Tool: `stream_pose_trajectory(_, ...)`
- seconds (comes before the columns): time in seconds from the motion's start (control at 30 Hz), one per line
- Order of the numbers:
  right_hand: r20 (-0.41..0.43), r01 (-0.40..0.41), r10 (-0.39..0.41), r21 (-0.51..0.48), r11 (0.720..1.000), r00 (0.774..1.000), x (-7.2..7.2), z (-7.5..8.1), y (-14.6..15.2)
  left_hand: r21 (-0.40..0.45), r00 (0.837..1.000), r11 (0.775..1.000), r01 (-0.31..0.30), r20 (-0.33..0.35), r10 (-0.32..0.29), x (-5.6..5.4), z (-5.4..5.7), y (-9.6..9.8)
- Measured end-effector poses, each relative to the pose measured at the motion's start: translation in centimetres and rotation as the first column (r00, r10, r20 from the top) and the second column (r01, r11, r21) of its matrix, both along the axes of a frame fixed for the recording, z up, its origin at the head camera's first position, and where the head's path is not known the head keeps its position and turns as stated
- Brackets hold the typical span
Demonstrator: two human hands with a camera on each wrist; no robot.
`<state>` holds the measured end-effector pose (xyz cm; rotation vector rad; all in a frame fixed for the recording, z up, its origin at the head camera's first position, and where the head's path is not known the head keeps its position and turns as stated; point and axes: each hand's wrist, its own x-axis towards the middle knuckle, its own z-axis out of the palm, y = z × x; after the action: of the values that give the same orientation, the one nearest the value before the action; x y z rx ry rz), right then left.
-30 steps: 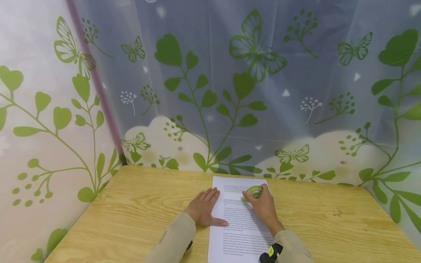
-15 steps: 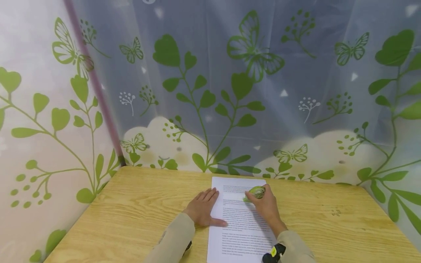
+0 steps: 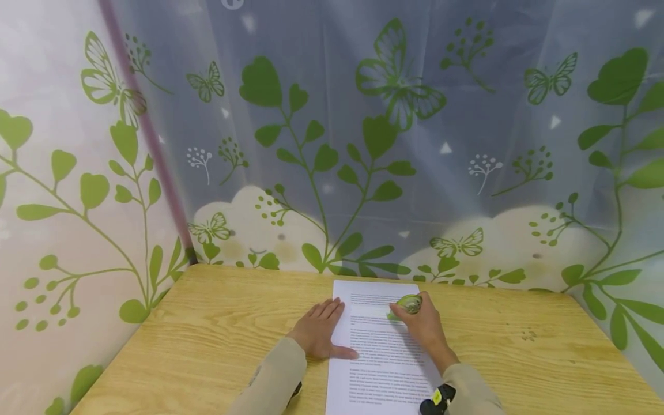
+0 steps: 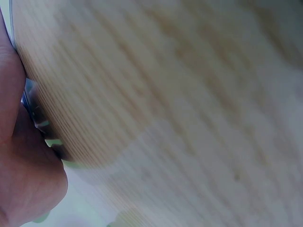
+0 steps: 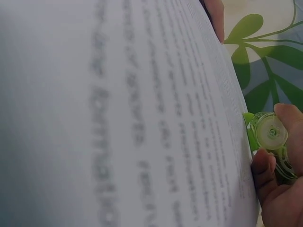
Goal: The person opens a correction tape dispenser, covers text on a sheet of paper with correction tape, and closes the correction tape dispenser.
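Note:
A printed sheet of paper point(image 3: 384, 374) lies lengthwise on the wooden table. My left hand point(image 3: 319, 334) rests with its fingers spread on the sheet's left edge, the thumb reaching over the printed lines. In my right hand point(image 3: 426, 328) a green see-through correction tape point(image 3: 410, 303) is pinched between thumb and fingers. Its tip meets the paper near the top, at a blank band between two blocks of text. The right wrist view shows the round spool of the correction tape point(image 5: 272, 132) and its green tip right at the sheet. Only part of the left hand point(image 4: 28, 175) enters the left wrist view.
The wooden table point(image 3: 218, 323) extends to both sides of the paper, with a few small dark marks point(image 3: 528, 334) on its right part. Behind it hangs a curtain point(image 3: 342, 190) printed with leaves and butterflies, and another patterned sheet point(image 3: 62, 230) borders the left side.
My right hand has slid slightly rightward across the paper with the correction tape. My left hand stays in place on the sheet, and the head view has shifted a little.

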<state>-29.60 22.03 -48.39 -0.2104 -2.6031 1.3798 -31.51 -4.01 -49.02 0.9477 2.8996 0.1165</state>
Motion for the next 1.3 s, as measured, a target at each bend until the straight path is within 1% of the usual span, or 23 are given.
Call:
stream_pose_trajectory(0.2, 0.003, 0.004, -0.004, 0.026, 1.000, 1.000, 0.2, 0.1, 0.2, 0.008, 1.000, 1.000, 0.003, -0.004, -0.003, 0.0, -0.1, 0.0)
stream_pose_trajectory(0.43, 0.022, -0.005, 0.005, 0.010, 1.000, 1.000, 0.3, 0.2, 0.6, 0.014, 1.000, 1.000, 0.013, -0.005, -0.013, -0.2, -0.4, 0.0)
stream_pose_trajectory(0.6, 0.018, -0.002, 0.002, 0.021, 1.000, 1.000, 0.3, 0.1, 1.1, 0.012, 1.000, 1.000, 0.020, -0.002, -0.019, -0.3, -0.5, 0.0)
stream_pose_trajectory(0.9, 0.034, -0.011, 0.012, -0.034, 0.999, 0.999, 0.4, 0.1, 1.7, 0.002, 1.000, 1.000, 0.015, -0.008, -0.015, -0.5, -0.6, -0.1)
stream_pose_trajectory(1.1, 0.044, -0.010, 0.012, -0.032, 0.999, 0.999, 0.5, 0.2, 1.8, 0.009, 1.000, 1.000, 0.021, -0.007, -0.021, -0.6, -0.8, -0.1)
stream_pose_trajectory(1.3, 0.035, -0.001, 0.002, -0.021, 1.000, 0.999, 0.6, 0.4, 2.1, 0.007, 1.000, 1.000, 0.015, -0.012, -0.015, -0.4, -0.6, -0.1)
